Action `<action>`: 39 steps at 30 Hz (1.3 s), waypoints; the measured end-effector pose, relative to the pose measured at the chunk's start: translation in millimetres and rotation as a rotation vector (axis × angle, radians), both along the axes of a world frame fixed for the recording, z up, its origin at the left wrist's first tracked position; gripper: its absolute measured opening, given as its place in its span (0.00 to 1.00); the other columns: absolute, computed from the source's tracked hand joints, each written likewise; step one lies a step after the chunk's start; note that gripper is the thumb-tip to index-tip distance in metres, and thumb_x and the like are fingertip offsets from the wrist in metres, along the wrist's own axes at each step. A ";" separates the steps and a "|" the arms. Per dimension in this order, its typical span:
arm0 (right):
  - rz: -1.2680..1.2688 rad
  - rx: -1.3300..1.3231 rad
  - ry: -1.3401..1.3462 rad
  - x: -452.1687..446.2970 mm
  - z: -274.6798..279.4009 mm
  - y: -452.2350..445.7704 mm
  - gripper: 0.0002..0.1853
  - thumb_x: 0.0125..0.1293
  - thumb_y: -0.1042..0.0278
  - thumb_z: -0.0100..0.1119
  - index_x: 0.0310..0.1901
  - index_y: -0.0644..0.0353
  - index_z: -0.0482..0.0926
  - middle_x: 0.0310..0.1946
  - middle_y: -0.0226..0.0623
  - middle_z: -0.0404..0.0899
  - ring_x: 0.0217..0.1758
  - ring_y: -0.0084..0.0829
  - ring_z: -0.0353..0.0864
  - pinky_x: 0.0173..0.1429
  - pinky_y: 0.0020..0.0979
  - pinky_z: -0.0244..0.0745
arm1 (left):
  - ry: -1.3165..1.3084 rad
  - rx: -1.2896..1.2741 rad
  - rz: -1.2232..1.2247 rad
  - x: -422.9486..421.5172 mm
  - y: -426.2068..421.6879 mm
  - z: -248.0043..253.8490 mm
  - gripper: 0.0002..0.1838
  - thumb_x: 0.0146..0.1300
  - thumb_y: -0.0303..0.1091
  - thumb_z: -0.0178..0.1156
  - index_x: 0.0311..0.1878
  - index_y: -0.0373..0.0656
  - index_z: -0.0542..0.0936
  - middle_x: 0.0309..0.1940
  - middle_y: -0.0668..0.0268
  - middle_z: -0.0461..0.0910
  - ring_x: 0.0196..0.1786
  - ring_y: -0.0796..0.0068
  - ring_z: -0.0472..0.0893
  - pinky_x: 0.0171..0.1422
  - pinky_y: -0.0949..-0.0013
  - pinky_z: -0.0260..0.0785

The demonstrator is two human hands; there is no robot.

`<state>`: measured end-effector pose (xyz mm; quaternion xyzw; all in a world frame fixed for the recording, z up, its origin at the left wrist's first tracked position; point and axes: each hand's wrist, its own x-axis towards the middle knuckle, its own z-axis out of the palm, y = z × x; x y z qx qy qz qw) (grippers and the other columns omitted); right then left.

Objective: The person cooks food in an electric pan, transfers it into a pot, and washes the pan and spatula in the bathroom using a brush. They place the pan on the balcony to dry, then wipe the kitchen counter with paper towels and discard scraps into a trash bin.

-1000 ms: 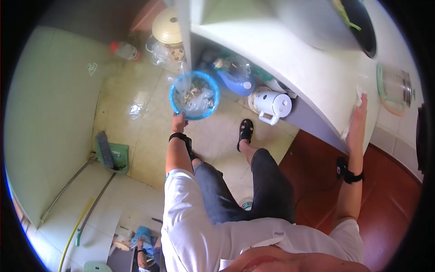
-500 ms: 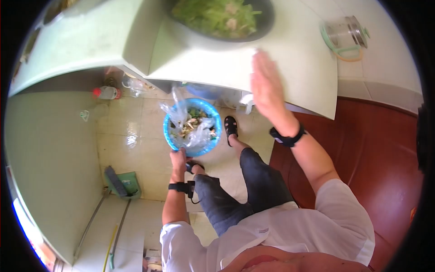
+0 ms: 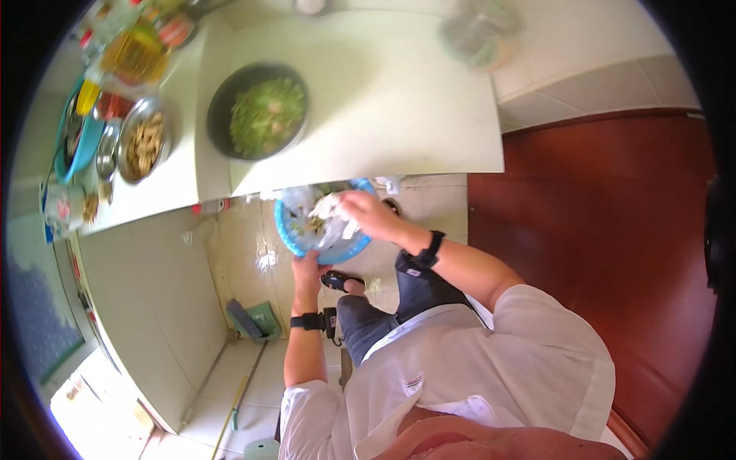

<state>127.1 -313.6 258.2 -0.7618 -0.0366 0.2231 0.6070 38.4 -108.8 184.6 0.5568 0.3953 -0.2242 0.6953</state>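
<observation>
My left hand (image 3: 308, 268) grips the near rim of a blue trash basket (image 3: 288, 236), which is lined with clear plastic and holds food scraps. Over the basket's right side, my right hand (image 3: 368, 215) is closed on a crumpled white tissue (image 3: 328, 207). The counter edge hides the far part of the basket. On the counter above stands a dark pot (image 3: 218, 115) with chopped green vegetables (image 3: 267, 115) in it.
At the left, the counter (image 3: 399, 100) carries a metal bowl of light brown pieces (image 3: 146, 144), a teal basin (image 3: 90, 146) and an oil bottle (image 3: 138, 55). A blurred glass kettle (image 3: 479, 34) stands at the back right. A green dustpan (image 3: 264, 320) lies on the floor.
My right hand has moved left from the counter to over the basket, with the tissue now plainly visible. The view has shifted, showing more of the counter. My left hand still holds the basket rim.
</observation>
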 end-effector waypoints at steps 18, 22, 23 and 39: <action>-0.233 -1.090 -0.584 218.8 -84.9 -156.9 0.37 0.69 0.52 0.45 0.71 0.72 0.54 0.74 0.57 0.50 0.79 0.50 0.45 0.79 0.49 0.39 | 0.163 0.043 0.197 2.6 -49.4 12.5 0.20 0.59 0.26 0.52 0.55 0.35 0.70 0.41 0.57 0.80 0.33 0.66 0.83 0.31 0.68 0.83; 0.006 -0.919 -0.666 209.0 -66.1 -114.2 0.34 0.69 0.57 0.46 0.69 0.73 0.55 0.73 0.59 0.51 0.78 0.52 0.45 0.79 0.50 0.39 | 0.135 0.026 0.169 6.2 -56.7 15.8 0.20 0.58 0.26 0.52 0.55 0.34 0.70 0.40 0.58 0.79 0.34 0.66 0.83 0.32 0.67 0.83; 0.128 -0.840 -0.692 198.0 -60.1 -97.6 0.33 0.69 0.59 0.46 0.69 0.73 0.55 0.73 0.58 0.51 0.78 0.52 0.45 0.80 0.50 0.38 | 0.129 0.016 0.176 0.5 -57.8 16.8 0.20 0.58 0.26 0.52 0.55 0.34 0.70 0.40 0.58 0.79 0.34 0.65 0.83 0.32 0.67 0.83; 0.116 -0.058 -0.153 16.4 -44.1 9.9 0.19 0.66 0.78 0.47 0.57 0.65 0.76 0.51 0.50 0.80 0.59 0.50 0.76 0.64 0.42 0.69 | 0.054 0.091 0.209 -5.8 -66.3 1.7 0.18 0.59 0.27 0.52 0.52 0.29 0.71 0.37 0.54 0.80 0.30 0.63 0.84 0.28 0.66 0.83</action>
